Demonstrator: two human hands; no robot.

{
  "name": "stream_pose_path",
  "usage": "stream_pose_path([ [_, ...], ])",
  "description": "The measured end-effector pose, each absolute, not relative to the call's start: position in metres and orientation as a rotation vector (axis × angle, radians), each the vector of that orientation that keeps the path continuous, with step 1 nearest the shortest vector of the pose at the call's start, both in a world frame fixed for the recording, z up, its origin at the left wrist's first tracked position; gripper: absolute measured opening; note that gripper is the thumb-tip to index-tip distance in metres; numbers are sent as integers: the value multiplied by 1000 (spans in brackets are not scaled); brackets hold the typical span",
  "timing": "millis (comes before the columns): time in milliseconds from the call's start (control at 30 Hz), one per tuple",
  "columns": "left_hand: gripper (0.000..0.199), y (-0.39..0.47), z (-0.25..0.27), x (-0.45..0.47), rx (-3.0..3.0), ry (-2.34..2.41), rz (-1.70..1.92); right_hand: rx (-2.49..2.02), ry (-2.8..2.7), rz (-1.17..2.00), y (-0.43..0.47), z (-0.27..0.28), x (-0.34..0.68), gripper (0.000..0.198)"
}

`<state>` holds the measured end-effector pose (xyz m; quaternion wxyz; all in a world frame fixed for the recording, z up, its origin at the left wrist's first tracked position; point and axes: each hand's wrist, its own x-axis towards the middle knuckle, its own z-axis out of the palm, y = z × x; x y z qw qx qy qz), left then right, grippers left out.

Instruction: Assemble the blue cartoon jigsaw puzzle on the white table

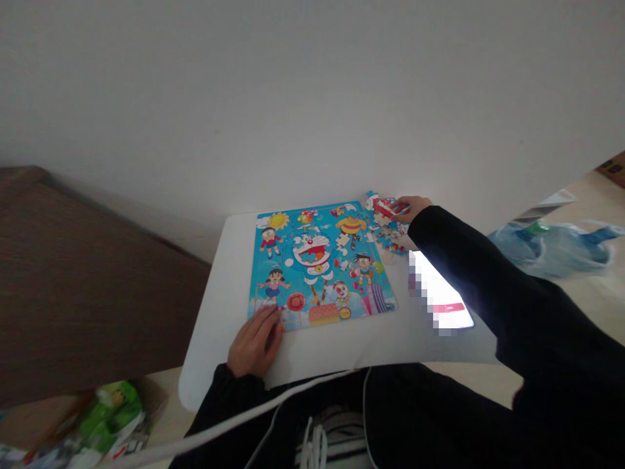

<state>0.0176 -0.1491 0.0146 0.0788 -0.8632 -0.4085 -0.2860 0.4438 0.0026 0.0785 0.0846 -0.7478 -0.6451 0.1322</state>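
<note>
A blue cartoon jigsaw puzzle (319,260) lies in its flat board on a small white table, largely filled, with a few gaps on its right half. My left hand (256,342) rests flat at the board's near left corner, fingers stretched over its edge. Beyond the board's far right corner, my right hand (413,207) pinches a red and white jigsaw piece (387,208). Below and around those fingers is a heap of loose jigsaw pieces (390,234), partly hidden by the hand.
A phone with a lit screen (452,296) lies right of the board, under my right forearm. The white table (217,280) stands against a pale wall. Brown furniture (97,280) is at left, a green bag (112,413) below it. Clear bluish bottles (561,247) lie at right.
</note>
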Motion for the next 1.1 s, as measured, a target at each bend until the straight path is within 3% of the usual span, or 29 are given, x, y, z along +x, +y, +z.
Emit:
stream_pose_path([
  [133,23,-149,14,17,-2587,-1247,-858,-2267,-2161,478,-11,87,435,22],
  [567,21,-149,17,18,-2579,-1231,-838,-2269,-2385,654,-32,72,434,28],
  [833,22,-147,16,17,-2582,-1202,-830,-2268,-2123,0,-108,68,441,90],
  [1100,21,-146,19,20,-2566,-1164,-858,-2323,-1657,-51,-205,32,419,105],
])
